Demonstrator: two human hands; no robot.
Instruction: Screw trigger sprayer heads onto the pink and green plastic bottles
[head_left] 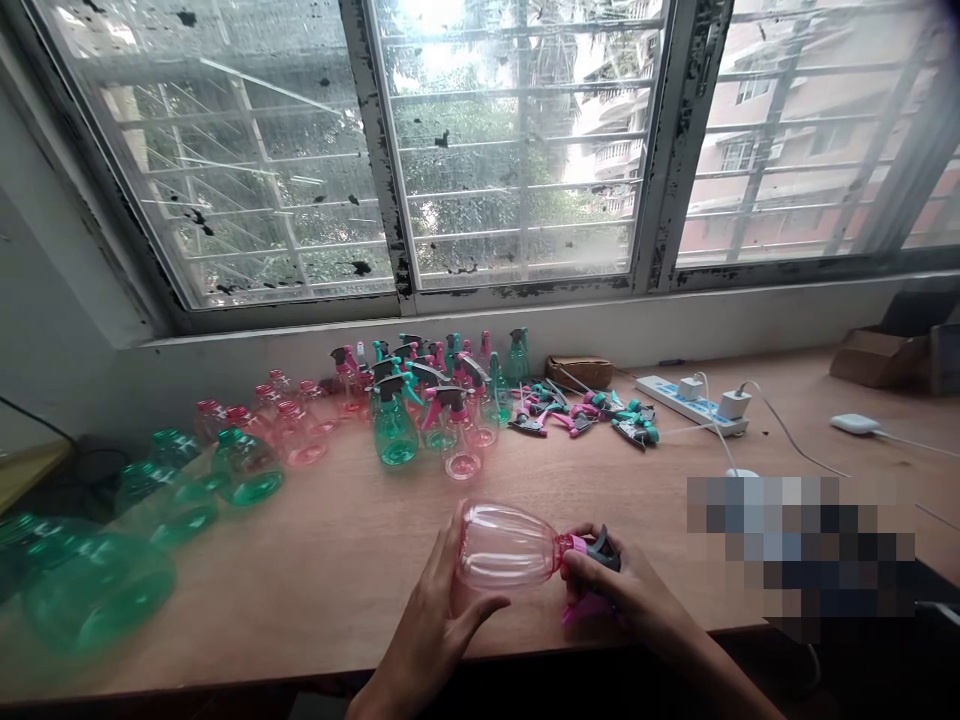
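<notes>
A clear pink spray bottle (506,545) lies sideways in the air over the near edge of the table, its base to the left. My left hand (437,605) cups the base, fingers behind it and thumb stretched out below. Around the neck and the pink-and-black spray head (598,550), my right hand (611,575) is closed, thumb at the collar. Some pink plastic of the head shows under that hand. Whether the head is fully screwed on, I cannot tell.
Green bottles (247,470) and pink bottles (304,440) without heads stand at the left. Several assembled spray bottles (395,425) stand at the back middle, with loose spray heads (577,415) to their right. Farther right are a power strip (686,402) and a cardboard box (877,355).
</notes>
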